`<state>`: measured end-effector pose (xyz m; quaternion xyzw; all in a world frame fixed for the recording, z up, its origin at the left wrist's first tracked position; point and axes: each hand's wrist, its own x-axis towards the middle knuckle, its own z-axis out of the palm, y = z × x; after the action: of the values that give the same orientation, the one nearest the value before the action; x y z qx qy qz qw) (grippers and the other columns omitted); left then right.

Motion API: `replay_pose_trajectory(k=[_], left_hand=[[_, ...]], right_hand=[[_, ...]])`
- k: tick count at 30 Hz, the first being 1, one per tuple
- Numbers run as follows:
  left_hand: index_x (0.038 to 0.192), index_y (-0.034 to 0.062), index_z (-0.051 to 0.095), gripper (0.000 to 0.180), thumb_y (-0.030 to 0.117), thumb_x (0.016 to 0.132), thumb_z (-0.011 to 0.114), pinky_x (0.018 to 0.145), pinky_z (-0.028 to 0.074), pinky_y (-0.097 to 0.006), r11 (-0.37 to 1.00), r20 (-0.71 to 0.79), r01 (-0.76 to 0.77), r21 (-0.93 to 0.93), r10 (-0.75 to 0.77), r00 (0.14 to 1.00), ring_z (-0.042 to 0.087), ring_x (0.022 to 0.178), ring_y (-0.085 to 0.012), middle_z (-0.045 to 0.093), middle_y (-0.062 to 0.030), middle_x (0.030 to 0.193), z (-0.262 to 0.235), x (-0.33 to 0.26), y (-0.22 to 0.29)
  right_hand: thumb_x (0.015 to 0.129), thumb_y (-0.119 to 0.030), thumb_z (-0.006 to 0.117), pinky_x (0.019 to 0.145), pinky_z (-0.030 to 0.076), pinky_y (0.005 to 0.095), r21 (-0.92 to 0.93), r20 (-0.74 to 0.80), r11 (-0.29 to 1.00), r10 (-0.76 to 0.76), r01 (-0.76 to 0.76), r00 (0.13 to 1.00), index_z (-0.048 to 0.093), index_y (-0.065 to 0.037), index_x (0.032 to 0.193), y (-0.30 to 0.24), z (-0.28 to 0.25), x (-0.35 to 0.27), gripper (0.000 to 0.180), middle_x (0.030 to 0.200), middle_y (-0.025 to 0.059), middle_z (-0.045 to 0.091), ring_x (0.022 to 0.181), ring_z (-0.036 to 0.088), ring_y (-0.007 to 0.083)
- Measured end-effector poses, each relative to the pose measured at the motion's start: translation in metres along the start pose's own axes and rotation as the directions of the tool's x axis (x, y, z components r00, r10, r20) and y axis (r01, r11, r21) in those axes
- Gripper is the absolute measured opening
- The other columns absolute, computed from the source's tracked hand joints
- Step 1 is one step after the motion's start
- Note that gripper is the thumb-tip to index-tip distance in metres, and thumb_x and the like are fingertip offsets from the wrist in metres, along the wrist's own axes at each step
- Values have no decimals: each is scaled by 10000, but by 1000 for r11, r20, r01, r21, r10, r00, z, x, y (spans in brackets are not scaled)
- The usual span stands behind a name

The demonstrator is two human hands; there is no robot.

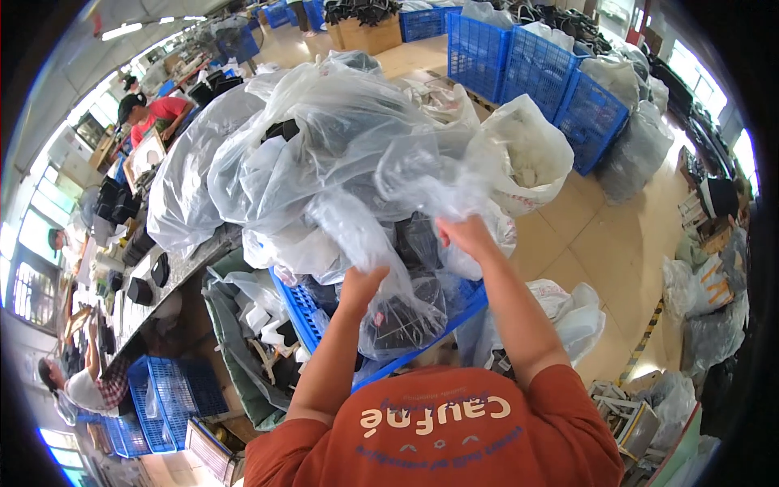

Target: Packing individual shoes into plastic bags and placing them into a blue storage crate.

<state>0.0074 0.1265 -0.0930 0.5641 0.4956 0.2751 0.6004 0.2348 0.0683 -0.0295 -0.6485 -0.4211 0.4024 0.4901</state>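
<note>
My left hand [362, 284] is closed on the gathered film of a clear plastic bag [355, 226]. My right hand [469, 236] is closed too, with film smeared by motion [442, 191] rising from it; whether both hold the same bag I cannot tell. Below and between my hands stands a blue plastic crate [302, 315]. Dark items wrapped in clear film [402, 325] lie inside it, their kind hidden. Just beyond the crate, a large heap of translucent plastic bags [324, 138] rises, a black thing showing through one opening.
A white woven sack [523, 154] gapes at the heap's right. Blue crates [540, 73] stand in a row at the far right. On the left are a green sack of scraps [235, 341], stacked blue crates [174, 398] and a long workbench [142, 276] where other people sit.
</note>
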Motion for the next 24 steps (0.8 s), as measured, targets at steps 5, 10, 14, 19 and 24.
replay_pose_trajectory(k=[5,10,14,19,24], left_hand=[[1089,20,545,377,133,741,632,665,484,-316,615,226,-789,-21,771,595,587,731,-238,624,-104,856,22,-53,7],[1027,-18,564,299,83,745,567,673,474,-364,851,147,-377,367,346,926,600,751,-304,616,-203,869,4,-25,24],[1064,-44,533,346,78,740,548,791,447,-367,855,73,-375,360,375,924,581,914,-326,595,-213,976,11,-12,15],[1245,-36,389,604,193,730,607,1047,159,-459,485,623,-761,432,449,640,213,1298,-360,328,-262,1323,35,-29,39],[1238,18,415,867,496,582,719,940,327,-443,299,809,-759,578,-88,582,418,1158,-355,415,-204,1282,5,-2,76]], right_hand=[[678,-162,661,683,485,344,-798,387,563,204,216,899,613,-7,910,64,65,25,282,849,123,643,769,610,175],[673,-111,659,894,381,331,117,717,978,-204,173,666,468,-22,1201,64,54,-1,568,1173,112,519,1058,490,166],[710,-115,677,972,309,300,417,786,879,-222,-231,577,410,-27,1282,78,42,-21,637,1231,63,497,1130,429,157],[835,-237,583,890,386,301,-190,879,872,-53,450,473,542,-17,1128,51,60,-37,369,1041,83,605,1009,532,185],[859,-249,544,877,397,306,38,347,998,38,-54,937,560,-41,1099,47,80,-56,318,1022,74,613,989,542,177]])
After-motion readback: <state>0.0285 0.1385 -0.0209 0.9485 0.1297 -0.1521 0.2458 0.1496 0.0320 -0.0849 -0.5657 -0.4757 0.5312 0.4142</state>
